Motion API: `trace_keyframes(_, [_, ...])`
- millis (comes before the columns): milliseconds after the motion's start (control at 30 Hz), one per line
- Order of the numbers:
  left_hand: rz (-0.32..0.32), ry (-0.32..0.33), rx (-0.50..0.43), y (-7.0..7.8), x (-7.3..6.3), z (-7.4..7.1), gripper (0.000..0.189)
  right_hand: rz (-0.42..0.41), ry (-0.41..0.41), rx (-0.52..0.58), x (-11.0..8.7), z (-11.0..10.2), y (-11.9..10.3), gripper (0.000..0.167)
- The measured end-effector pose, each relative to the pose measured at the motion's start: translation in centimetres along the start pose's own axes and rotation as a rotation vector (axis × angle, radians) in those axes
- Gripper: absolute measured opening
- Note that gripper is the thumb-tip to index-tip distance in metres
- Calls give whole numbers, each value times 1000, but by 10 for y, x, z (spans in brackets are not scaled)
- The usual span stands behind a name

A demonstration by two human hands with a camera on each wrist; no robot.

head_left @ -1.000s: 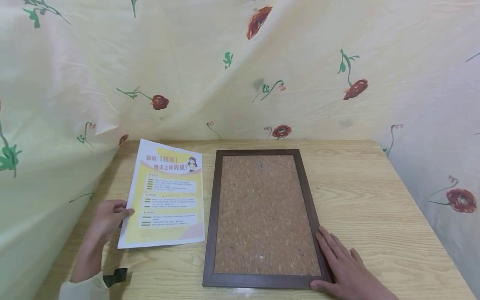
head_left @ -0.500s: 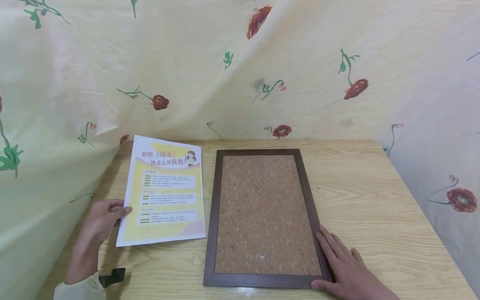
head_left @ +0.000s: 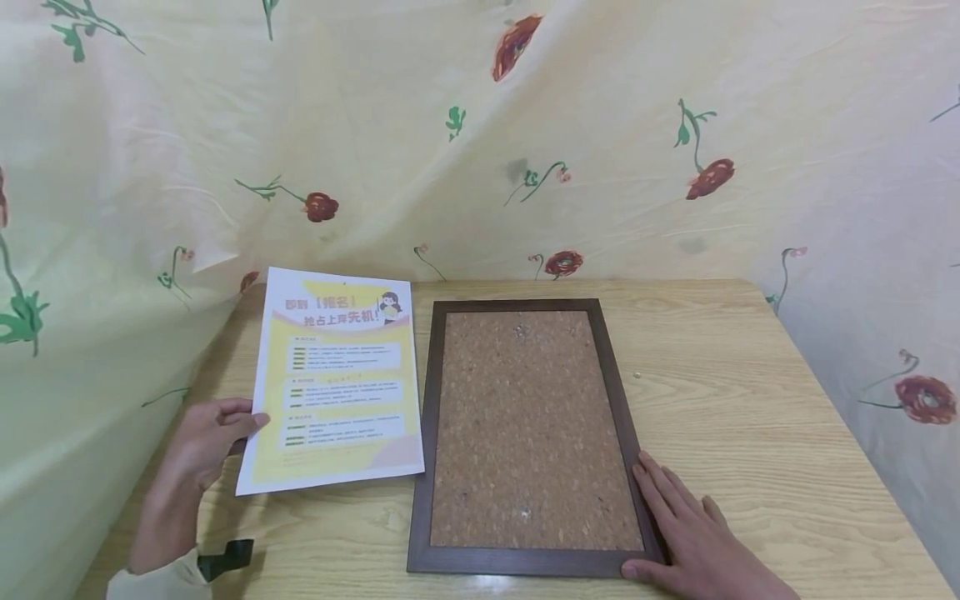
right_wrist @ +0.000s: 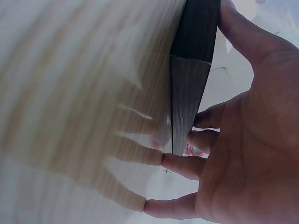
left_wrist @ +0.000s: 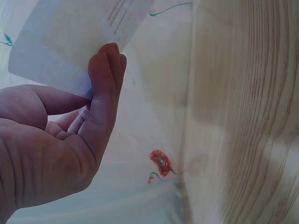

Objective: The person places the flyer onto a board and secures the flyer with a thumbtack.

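Note:
A printed poster sheet (head_left: 341, 379), yellow and white with a small cartoon figure, is raised above the left of the table. My left hand (head_left: 210, 437) pinches its left edge; in the left wrist view, thumb and fingers (left_wrist: 103, 93) meet at the sheet's corner area (left_wrist: 65, 46). Beside it lies a cork board (head_left: 532, 425) with a dark brown frame, flat on the table. The sheet's lower right corner overlaps the frame's left side in the head view. My right hand (head_left: 697, 533) rests at the board's near right corner, fingers straight along the frame's outer edge (right_wrist: 189, 88).
The wood-grain table (head_left: 765, 433) extends to the right of the board. A tiny pale object (head_left: 637, 375) lies there. A flowered cloth (head_left: 420, 150) hangs behind and at the sides. A black strap piece (head_left: 228, 559) sticks out at my left wrist.
The sheet first lifted slightly and tilted up, then shifted a little right, its lower corner now over the frame's left side. My left hand moved with it; my right hand stayed put.

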State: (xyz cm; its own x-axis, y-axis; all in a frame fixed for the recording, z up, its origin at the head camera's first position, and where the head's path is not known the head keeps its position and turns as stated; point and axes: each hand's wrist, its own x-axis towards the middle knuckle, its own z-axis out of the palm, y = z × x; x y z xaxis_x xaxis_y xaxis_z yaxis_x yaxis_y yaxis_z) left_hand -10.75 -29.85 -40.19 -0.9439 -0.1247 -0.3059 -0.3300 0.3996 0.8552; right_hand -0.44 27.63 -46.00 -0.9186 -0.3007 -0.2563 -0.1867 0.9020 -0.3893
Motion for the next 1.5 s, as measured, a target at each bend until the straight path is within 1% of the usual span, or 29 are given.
trace_keyframes(167, [42, -38, -63, 0, -1, 5, 42, -3, 5, 10, 0, 0, 0, 114])
trace_keyframes(533, [69, -62, -169, 2, -4, 16, 40, -12, 25, -3, 0, 2, 2, 114])
trace_keyframes(667, [95, -82, -203, 4, -6, 22, 40, -19, 39, -5, -1, 3, 2, 113])
trace_keyframes(733, [97, -94, -219, 5, -7, 25, 39, -20, 43, -3, -1, 3, 2, 113])
trace_keyframes(900, [76, -113, -236, 9, -8, 35, 36, -25, 52, -6, -1, 3, 2, 112])
trace_keyframes(1133, [93, -143, -242, 12, -11, 45, 34, -34, 62, -10, -1, 4, 2, 113])
trace_keyframes(1233, [91, -146, -246, 13, -12, 48, 33, -31, 57, -9, -1, 3, 2, 112])
trace_keyframes(1500, [50, -143, -270, 15, -14, 62, 32, -22, 39, -5, -1, 2, 1, 113])
